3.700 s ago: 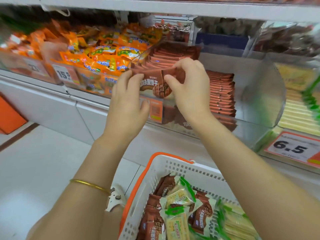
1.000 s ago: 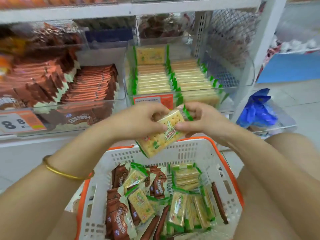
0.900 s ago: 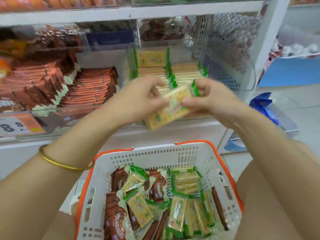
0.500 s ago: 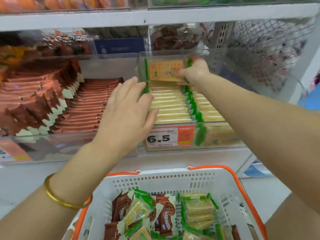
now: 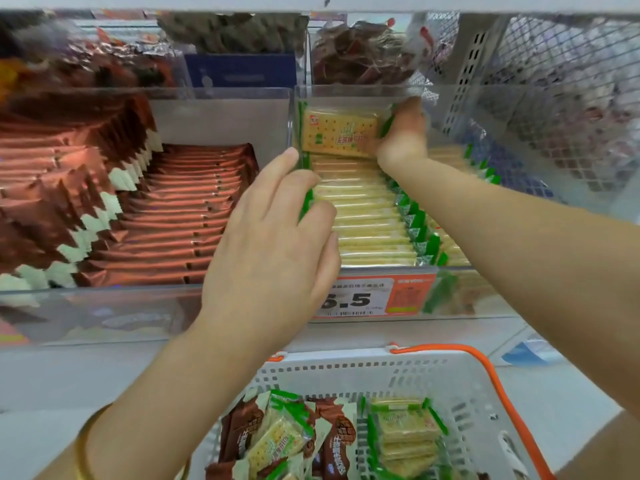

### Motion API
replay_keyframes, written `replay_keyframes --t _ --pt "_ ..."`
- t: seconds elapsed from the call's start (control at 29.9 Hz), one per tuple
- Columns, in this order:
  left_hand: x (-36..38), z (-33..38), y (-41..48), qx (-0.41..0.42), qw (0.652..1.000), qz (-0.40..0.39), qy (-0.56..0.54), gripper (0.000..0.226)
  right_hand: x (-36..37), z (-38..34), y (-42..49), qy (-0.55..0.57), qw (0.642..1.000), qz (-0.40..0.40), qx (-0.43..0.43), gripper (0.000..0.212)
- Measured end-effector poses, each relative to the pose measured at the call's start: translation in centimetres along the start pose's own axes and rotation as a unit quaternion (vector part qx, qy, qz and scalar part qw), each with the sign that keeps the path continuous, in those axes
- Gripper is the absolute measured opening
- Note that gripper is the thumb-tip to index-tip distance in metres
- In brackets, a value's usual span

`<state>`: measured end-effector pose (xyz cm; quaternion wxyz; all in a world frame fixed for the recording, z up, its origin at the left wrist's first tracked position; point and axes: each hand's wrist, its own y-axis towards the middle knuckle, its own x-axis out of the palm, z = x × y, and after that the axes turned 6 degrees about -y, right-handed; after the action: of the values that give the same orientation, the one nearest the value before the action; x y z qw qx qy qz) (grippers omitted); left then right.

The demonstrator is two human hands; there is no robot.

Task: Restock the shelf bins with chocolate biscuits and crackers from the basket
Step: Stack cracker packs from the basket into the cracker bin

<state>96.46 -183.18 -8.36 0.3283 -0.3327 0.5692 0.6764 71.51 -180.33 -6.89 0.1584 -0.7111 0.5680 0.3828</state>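
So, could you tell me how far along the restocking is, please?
The bins already hold long rows of chocolate biscuits and crackers. The right hand grips one cracker pack at the back of its row; the left hand rests on that row. The basket holds more of both.

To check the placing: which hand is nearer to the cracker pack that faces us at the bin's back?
Right. The right hand grips the cracker pack at its right end; the left hand is apart from it, over the cracker row in front.
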Motion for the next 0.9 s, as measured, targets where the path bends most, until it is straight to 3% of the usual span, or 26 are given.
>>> replay_keyframes --t 0.07,0.23,0.4,0.5,0.57,0.63,0.7,0.8,0.9 --pt "0.1 -0.1 0.0 0.002 1.0 0.011 0.0 0.028 -0.1 -0.1 0.1 -0.001 1.0 0.006 0.017 0.093" --pt "0.2 -0.2 0.0 0.007 1.0 0.019 -0.007 0.03 -0.4 -0.2 0.0 0.001 1.0 0.015 0.022 0.085" --pt "0.5 -0.4 -0.2 0.014 1.0 0.022 -0.009 0.032 -1.5 -0.8 -0.3 -0.027 0.999 0.002 0.038 0.094" --pt "0.2 -0.5 -0.1 0.029 0.999 0.043 -0.014 0.03 -4.2 -1.4 -2.6 -0.018 1.0 0.01 -0.007 0.059" --pt "-0.3 0.0 -0.6 0.075 0.993 0.088 -0.001 0.024 -7.2 -1.4 -6.8 0.06 0.997 -0.007 -0.057 0.032" --pt "-0.9 1.0 -2.0 0.132 0.982 0.133 0.017 0.02 -10.3 -0.9 -12.7 0.131 0.981 -0.074 -0.12 0.028" --pt "-0.9 2.1 -4.4 0.174 0.977 0.123 0.018 0.019 -12.0 0.8 -17.9 0.159 0.954 -0.209 -0.148 0.022" --pt "0.9 2.8 -8.7 0.219 0.975 0.004 0.021 0.02 -9.8 5.1 -22.7 0.067 0.896 -0.429 -0.092 0.01" --pt "3.2 2.4 -12.0 0.227 0.963 -0.142 0.033 0.025 -3.8 10.6 -24.4 -0.103 0.824 -0.556 -0.038 0.009"
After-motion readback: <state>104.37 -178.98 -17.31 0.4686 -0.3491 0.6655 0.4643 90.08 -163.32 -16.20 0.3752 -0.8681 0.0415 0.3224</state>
